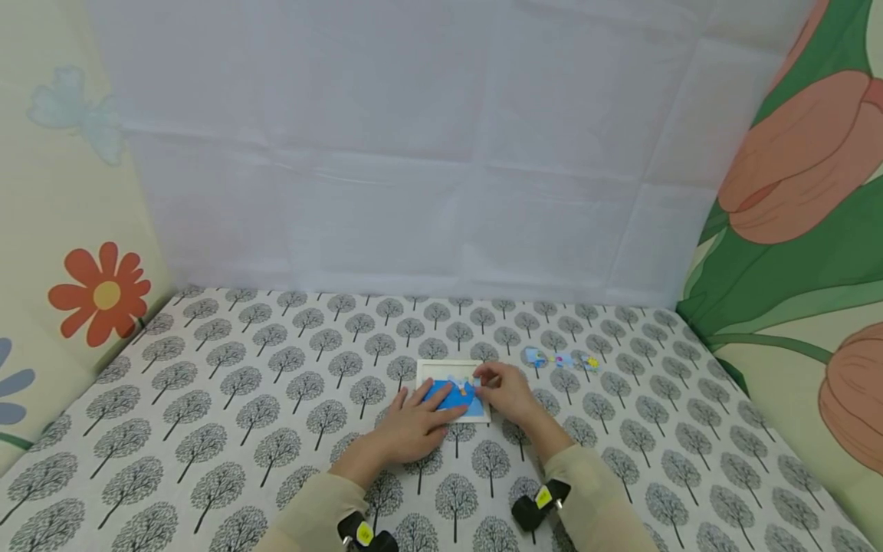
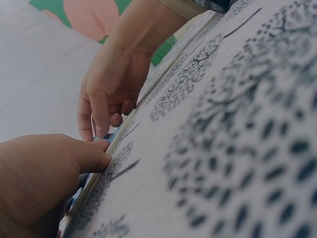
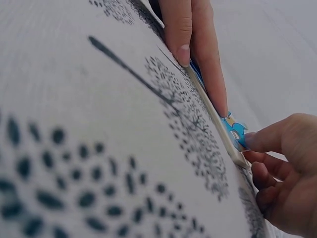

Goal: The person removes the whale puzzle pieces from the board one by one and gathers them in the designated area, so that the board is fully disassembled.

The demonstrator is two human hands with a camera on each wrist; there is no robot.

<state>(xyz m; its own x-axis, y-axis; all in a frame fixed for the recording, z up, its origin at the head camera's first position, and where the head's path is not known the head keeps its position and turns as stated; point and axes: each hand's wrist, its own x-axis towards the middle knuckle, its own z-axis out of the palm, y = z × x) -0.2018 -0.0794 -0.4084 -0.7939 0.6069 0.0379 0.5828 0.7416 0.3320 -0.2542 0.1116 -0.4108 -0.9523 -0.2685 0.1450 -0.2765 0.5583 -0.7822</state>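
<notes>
A small white frame (image 1: pixel 441 362) with a blue picture inside lies flat on the tablecloth in the head view. My left hand (image 1: pixel 417 425) rests on the frame's left and lower part, its fingers spread across the picture. At the right side of the frame is my right hand (image 1: pixel 507 389). In the right wrist view, its thumb and fingers pinch a blue jigsaw piece (image 3: pixel 236 130) that stands tilted at the frame's edge. A left fingertip is close to that piece. Both hands hide much of the picture.
Several loose jigsaw pieces (image 1: pixel 562 359) lie in a row right of the frame, beyond the right hand. A tree-patterned cloth (image 1: pixel 276 414) covers the table. A white sheet (image 1: pixel 386 153) hangs along the back, with flower-patterned walls (image 1: pixel 773 199) at the sides.
</notes>
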